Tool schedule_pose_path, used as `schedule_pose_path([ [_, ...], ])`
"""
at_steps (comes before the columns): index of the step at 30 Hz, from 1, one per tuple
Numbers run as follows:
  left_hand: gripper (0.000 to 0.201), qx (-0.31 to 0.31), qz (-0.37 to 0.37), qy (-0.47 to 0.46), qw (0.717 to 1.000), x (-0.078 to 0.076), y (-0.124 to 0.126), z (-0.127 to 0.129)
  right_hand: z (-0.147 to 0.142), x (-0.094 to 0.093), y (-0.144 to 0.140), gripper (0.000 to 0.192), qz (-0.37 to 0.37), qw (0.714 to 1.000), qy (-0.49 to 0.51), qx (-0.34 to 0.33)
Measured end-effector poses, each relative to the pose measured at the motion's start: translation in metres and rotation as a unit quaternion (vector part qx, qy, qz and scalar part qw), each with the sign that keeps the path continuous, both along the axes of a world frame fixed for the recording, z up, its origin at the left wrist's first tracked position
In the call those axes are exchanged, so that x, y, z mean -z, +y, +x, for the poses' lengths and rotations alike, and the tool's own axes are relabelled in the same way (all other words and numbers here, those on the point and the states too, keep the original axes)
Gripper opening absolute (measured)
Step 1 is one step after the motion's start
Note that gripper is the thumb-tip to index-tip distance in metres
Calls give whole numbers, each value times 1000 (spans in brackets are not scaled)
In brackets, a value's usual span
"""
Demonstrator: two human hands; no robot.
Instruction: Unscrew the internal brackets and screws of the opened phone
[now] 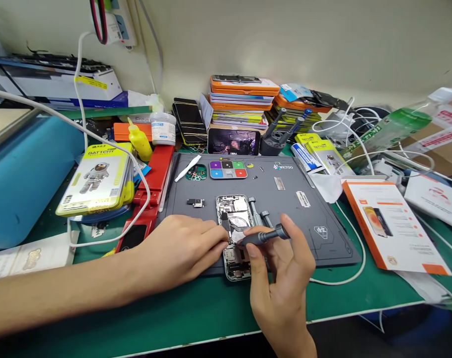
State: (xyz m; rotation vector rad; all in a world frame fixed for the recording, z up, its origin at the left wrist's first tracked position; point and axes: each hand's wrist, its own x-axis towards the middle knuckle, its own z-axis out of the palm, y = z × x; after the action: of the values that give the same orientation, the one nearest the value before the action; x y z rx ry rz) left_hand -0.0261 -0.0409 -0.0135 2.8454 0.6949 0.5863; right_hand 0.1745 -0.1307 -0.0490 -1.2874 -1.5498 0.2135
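Centrally, right hand [281, 278] pinches a screwdriver [261, 236] over the opened phone [236, 233]; left hand [181, 248] grips tweezers [226, 226] at its edge.

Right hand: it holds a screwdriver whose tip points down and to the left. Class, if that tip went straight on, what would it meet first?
Most likely the opened phone: the screwdriver in the right hand aims at its inner parts, close beside the left hand fingers. Depth is unclear, so the tip may already be touching.

Left forearm comes in low from the left, left hand [181, 248] palm down, fingers pinched together at the tips. Right hand [281, 278] reaches up from below, thumb and fingers curled in a grip.
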Motion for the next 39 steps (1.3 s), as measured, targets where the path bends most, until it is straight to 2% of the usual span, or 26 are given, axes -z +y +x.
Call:
schedule_pose_path([
  [13, 31, 0, -16, 10, 1000, 1, 1, 0, 2, 4, 0, 86, 9, 999, -50, -6],
  [22, 34, 8, -24, 22, 999, 0, 1, -1, 0, -12, 15, 93, 111, 978, -168, -55],
  [32, 31, 10, -25, 17, 999, -2, 2, 0, 2, -7, 10, 91, 98, 982, -151, -57],
  [36, 31, 5, -19, 16, 1000, -2, 1, 0, 3, -8, 9, 83, 56, 989, -119, -73],
  [39, 33, -1, -11, 15, 1000, -2, 1, 0, 2, -9, 8, 89, 68, 987, -128, -72],
])
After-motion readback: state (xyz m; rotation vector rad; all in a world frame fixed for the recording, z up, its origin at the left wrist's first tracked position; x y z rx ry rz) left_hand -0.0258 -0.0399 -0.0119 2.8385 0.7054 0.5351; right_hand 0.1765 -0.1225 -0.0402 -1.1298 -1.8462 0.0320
